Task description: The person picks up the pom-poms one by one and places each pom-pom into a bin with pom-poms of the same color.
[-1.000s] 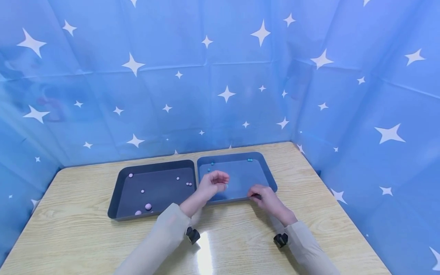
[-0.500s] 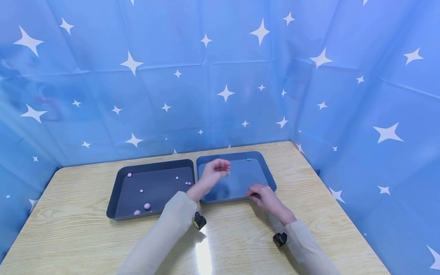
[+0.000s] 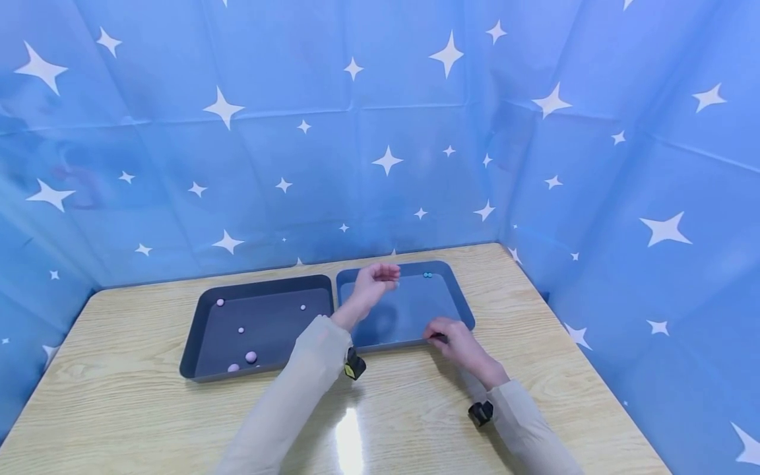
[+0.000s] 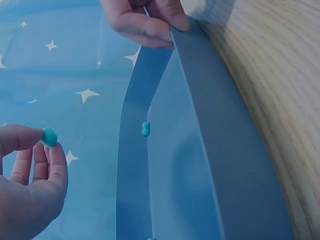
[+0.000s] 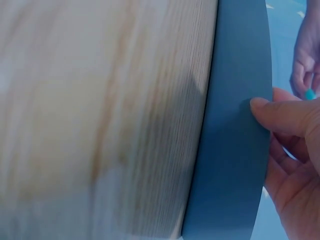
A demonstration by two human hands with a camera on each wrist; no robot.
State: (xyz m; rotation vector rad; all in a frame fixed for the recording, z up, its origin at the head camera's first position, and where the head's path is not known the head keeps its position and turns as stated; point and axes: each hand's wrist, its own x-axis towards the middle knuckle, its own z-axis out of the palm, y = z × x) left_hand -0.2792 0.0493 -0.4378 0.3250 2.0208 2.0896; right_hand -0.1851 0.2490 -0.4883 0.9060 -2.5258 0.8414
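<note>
My left hand (image 3: 371, 285) is over the left part of the blue tray (image 3: 410, 307). Between thumb and fingertip it pinches a small teal ball (image 4: 49, 137), held above the tray. At the near side, my right hand (image 3: 458, 344) grips the tray's rim (image 5: 240, 125), thumb on the outer wall and fingers inside. Two teal balls (image 4: 145, 128) lie side by side along the tray's far wall. The lower edge of the left wrist view cuts off another teal piece (image 4: 152, 239).
A dark tray (image 3: 267, 330) stands directly left of the blue one, holding several pale pink balls (image 3: 251, 357) of different sizes. Both trays rest on a wooden table (image 3: 119, 396). Behind and to the right hangs a blue curtain (image 3: 332, 165) with white stars.
My left hand has moved farther forward over the blue tray with the teal ball pinched. The teal balls at the tray's left end are now hidden behind it. My right hand stays at the rim.
</note>
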